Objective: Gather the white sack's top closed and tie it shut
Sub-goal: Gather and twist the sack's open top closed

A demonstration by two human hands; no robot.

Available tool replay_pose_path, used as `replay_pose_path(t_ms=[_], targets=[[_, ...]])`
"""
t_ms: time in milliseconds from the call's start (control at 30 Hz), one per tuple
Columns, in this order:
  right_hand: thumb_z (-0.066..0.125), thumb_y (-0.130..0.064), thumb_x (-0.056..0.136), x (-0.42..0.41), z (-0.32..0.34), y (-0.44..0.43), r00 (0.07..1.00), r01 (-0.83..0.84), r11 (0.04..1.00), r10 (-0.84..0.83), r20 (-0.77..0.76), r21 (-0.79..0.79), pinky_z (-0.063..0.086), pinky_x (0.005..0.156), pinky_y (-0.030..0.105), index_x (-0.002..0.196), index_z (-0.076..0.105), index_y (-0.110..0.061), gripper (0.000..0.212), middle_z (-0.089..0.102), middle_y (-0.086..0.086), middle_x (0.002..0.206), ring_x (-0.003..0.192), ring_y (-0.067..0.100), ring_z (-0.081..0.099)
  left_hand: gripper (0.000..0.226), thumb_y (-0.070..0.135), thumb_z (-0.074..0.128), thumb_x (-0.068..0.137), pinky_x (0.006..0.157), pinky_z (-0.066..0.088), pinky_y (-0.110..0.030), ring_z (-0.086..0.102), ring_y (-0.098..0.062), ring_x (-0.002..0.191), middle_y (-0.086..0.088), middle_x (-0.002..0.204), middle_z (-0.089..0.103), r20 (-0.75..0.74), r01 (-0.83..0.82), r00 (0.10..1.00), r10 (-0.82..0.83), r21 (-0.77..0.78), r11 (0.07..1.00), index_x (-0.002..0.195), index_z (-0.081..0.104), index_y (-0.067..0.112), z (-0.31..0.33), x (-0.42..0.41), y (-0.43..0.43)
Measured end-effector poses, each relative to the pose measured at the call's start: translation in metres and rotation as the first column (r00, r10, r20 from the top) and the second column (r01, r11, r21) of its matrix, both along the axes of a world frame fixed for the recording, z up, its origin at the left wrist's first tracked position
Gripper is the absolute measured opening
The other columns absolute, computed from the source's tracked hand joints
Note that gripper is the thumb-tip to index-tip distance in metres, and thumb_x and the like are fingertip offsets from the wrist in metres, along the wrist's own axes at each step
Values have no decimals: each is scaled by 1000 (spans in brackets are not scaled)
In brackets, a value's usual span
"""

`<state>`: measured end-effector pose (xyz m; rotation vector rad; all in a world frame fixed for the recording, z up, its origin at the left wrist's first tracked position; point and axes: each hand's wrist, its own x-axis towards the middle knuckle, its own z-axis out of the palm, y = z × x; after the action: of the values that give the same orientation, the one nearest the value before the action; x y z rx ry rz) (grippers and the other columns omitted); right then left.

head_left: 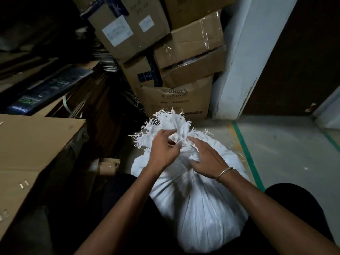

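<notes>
Dim storeroom, cartons (184, 46); white woven sack (198, 203), frayed top (171, 118) gathered; left hand (163, 153) curled at neck, grip unclear; right hand (206, 161) flat, fingers spread; tying judged next, needing firm pinch.

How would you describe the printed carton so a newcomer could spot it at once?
Find the pale pillar; a stack of cardboard boxes stands left of it. The printed carton is the bottom one, just behind the white sack. Only it reads FORBES QUICK CLEAN.

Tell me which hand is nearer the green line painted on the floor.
Right. The right hand rests on the white sack at its gathered neck, on the side toward the green line; the left hand is across the neck, farther from it.
</notes>
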<state>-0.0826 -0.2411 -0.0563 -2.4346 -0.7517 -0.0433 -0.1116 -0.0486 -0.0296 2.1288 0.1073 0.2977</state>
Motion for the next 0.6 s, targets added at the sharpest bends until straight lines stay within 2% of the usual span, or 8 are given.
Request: replay_pose_path(t_ms=[100, 167, 233, 300, 367, 433, 500, 600], targets=[[67, -28, 82, -7, 3, 9, 994, -12, 999, 6, 112, 51, 36, 110, 23, 144, 41, -25, 67, 50, -4, 141, 129, 12, 45, 47, 25, 72, 79, 84, 61, -30, 72, -9, 89, 1, 120, 71, 12, -80, 996, 85, -227, 971, 125, 70, 19, 7, -10, 12], [63, -30, 87, -7, -5, 16, 981, -18, 999, 10, 196, 40, 32, 115, 28, 143, 46, -25, 59, 49, -2, 144, 134, 15, 42, 47, 25, 67, 82, 92, 57, -36, 67, -18, 102, -2, 126, 65, 67, -89, 994, 88, 11, 996, 129, 68, 20, 1, -15, 17], [51, -35, 95, -8, -18, 23, 975, -50, 980, 89, 203, -190, 25, 120, 38, 146, 43, -30, 52, 36, 0, 156, 146, 21, 28, 57, 35, 66, 90, 105, 47, -41, 52, -31, 125, -5, 142, 50, -213, 98, 977, -22, 355, 930, 144, 54, 22, -22, -14, 22], [41, -37, 100, -12, -39, 29, 979, -133, 849, 193, 66, -512, 18, 119, 54, 149, 35, -34, 50, 14, -1, 165, 153, 24, 5, 71, 31, 64, 94, 115, 37, -40, 38, -33, 142, -12, 159, 36, -657, 431, 747, -100, 364, 826, 156, 33, 16, -60, -10, 29], [39, -36, 101, -12, -48, 37, 978, -157, 774, 210, 15, -613, 15, 117, 61, 148, 35, -35, 48, 7, -1, 166, 153, 26, -3, 77, 24, 61, 91, 117, 37, -39, 36, -32, 147, -18, 165, 26, -797, 513, 600, -73, 313, 799, 158, 24, 12, -83, -15, 30], [37, -38, 102, -9, -44, 43, 981, -142, 783, 192, 17, -605, 12, 117, 62, 145, 39, -38, 42, 9, -2, 166, 153, 27, -2, 60, 37, 60, 84, 100, 51, -38, 58, -34, 127, -15, 143, 56, -647, 332, 762, 28, 427, 841, 139, 54, 12, -67, -22, 24], [38, -38, 102, -7, -40, 42, 977, -156, 782, 212, 21, -604, 13, 116, 62, 140, 43, -39, 38, 13, -2, 165, 153, 28, 2, 58, 50, 56, 72, 86, 52, -36, 67, -34, 108, -12, 114, 72, -306, 91, 945, 112, 579, 810, 113, 73, 14, -45, -23, 23], [47, -34, 97, -10, -46, 33, 962, -185, 784, 267, 54, -592, 21, 113, 61, 137, 48, -37, 40, 23, -1, 162, 152, 30, 12, 72, 48, 49, 70, 105, 43, -41, 52, -36, 129, -16, 137, 59, -37, 31, 999, -11, 611, 791, 134, 66, 21, -31, -12, 28]])
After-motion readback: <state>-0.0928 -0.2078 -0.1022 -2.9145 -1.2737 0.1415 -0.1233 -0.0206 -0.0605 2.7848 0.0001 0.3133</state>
